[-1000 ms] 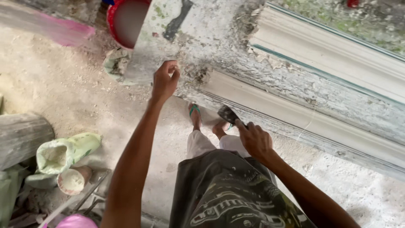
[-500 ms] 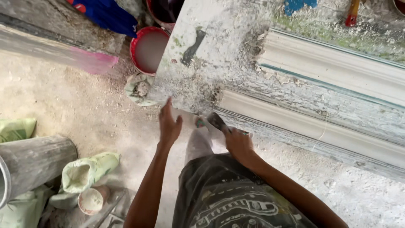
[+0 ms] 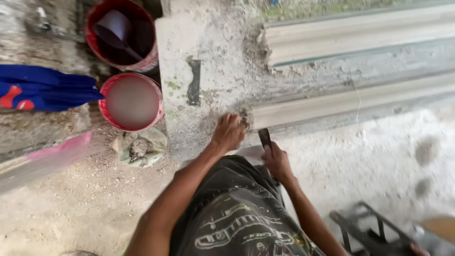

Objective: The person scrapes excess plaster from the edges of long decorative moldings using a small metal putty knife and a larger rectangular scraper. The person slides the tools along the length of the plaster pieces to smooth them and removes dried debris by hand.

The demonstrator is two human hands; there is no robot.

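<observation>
Head view: both hands at the near end of the long pale moulded plaster strip (image 3: 350,102), small dark flat-bladed scraper (image 3: 264,138) in play.

Left hand (image 3: 228,132), grip clenched, knuckles pressed on a rough grey lump at the strip's end. Right hand (image 3: 277,161) just below that end, grip closed round the scraper, blade pointing up at the strip. Strip's long axis runs right from the hands; left hand nearer. Left of the strip end: gritty white slab, then a round red plastic bucket (image 3: 131,102) of cloudy liquid.
</observation>
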